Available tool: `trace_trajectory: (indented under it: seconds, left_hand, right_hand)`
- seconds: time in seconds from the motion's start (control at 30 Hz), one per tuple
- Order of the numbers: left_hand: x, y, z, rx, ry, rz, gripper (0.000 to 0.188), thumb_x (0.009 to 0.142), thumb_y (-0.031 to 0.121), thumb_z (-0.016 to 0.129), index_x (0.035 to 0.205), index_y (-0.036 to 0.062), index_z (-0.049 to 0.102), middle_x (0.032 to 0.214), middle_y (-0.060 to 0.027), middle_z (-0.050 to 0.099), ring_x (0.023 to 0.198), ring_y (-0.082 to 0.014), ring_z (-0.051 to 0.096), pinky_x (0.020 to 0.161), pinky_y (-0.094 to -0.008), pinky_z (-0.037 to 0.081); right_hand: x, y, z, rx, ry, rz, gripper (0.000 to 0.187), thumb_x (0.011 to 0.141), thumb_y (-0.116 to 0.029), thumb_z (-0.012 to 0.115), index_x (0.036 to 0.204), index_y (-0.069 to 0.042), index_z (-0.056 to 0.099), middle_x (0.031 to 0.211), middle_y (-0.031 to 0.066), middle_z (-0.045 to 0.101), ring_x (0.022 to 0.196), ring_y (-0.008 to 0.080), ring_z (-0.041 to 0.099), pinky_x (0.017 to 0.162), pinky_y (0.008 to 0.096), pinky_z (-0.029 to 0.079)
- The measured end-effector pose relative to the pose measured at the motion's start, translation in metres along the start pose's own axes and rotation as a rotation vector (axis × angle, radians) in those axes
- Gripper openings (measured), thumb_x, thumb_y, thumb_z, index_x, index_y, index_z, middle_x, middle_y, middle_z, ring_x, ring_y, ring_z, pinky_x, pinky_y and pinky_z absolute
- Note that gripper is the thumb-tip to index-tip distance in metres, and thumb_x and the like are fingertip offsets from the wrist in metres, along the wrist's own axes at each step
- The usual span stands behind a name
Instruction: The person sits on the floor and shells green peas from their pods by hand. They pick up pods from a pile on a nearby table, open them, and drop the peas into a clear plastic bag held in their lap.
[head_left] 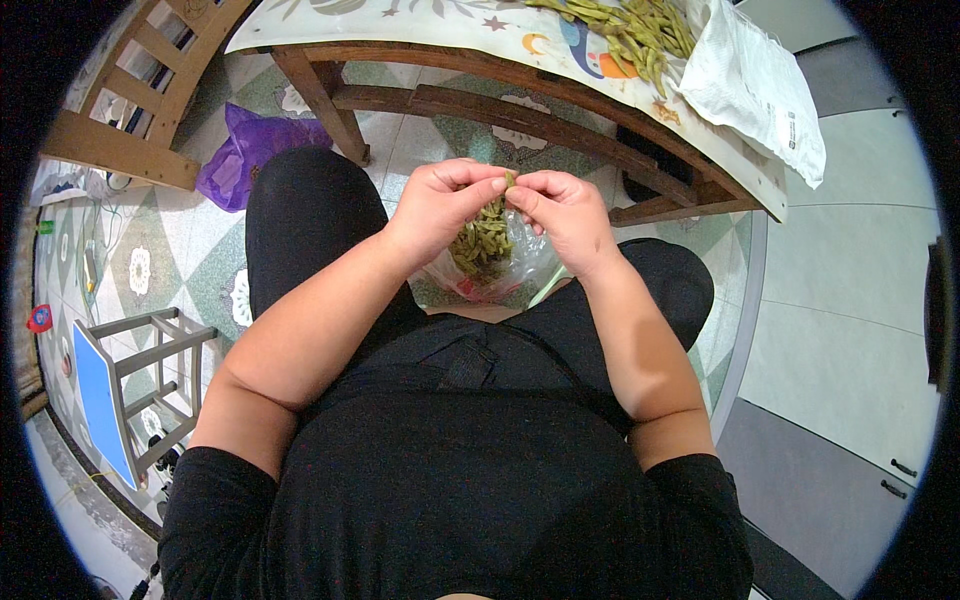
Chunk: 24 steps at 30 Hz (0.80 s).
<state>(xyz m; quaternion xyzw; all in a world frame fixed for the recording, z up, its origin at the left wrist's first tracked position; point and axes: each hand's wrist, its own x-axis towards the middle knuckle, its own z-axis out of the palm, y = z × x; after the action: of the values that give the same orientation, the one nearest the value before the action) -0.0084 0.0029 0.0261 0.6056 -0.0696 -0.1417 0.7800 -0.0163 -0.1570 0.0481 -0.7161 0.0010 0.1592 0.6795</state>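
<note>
Your left hand (445, 205) and your right hand (565, 210) meet in front of you. The left one pinches a small green pod (511, 180) with its thumb and finger. The right one pinches the same pod from the other side, so both grips are narrow. The pod is right between your fingertips, near the far side of the clear bag (540, 258). It is too small to tell if the pod is whole or split.

The bag sits between your knees, with a heap of pods (480, 243) in it. I can't tell what holds the bag up. More pods (635, 45) lie on the table (430, 25) past your hands, next to a white bag (755, 100).

The step in hand looks like working on this one pod with both hands. The next move seems to call for a small twist or pull with the fingertips, not a big tug. One hand should hold the pod steady while the other does the work. A hard squeeze could make it slip. If your hands stay close to the bag, a dropped bit is more likely to land inside it than on the floor (180, 230).
</note>
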Motion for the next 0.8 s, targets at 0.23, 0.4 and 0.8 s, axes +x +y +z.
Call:
trace_trajectory:
  seconds: [0.23,0.4,0.8]
  left_hand:
    - [0.001,-0.006,-0.004,0.35,0.049,0.293,0.012,0.076,0.006,0.056,0.086,0.0011,0.062,0.071,-0.0019,0.057,0.063,-0.0089,0.05,0.056,-0.0215,0.039]
    - [-0.001,-0.004,-0.002,0.485,0.115,0.331,0.012,0.073,0.005,0.057,0.083,0.0016,0.063,0.07,-0.005,0.057,0.063,-0.0115,0.052,0.057,-0.0228,0.041]
    - [0.001,-0.009,0.005,0.559,0.303,0.412,0.011,0.069,0.006,0.058,0.078,0.0024,0.063,0.059,-0.0053,0.054,0.053,-0.0117,0.05,0.05,-0.0232,0.04]
  right_hand:
    - [-0.002,0.008,0.013,-0.423,0.198,-0.464,0.013,0.072,-0.01,0.061,0.081,0.0,0.06,0.076,0.0096,0.058,0.069,0.02,0.056,0.062,0.0272,0.045]
    - [-0.003,0.012,0.021,-0.57,0.285,-0.572,0.012,0.072,-0.009,0.059,0.08,0.0,0.059,0.077,0.0134,0.057,0.07,0.0274,0.055,0.063,0.032,0.045]
    - [0.003,0.02,0.032,-0.6,0.356,-0.639,0.011,0.072,-0.007,0.055,0.08,0.0,0.056,0.076,0.0138,0.055,0.069,0.0299,0.053,0.062,0.0348,0.043]
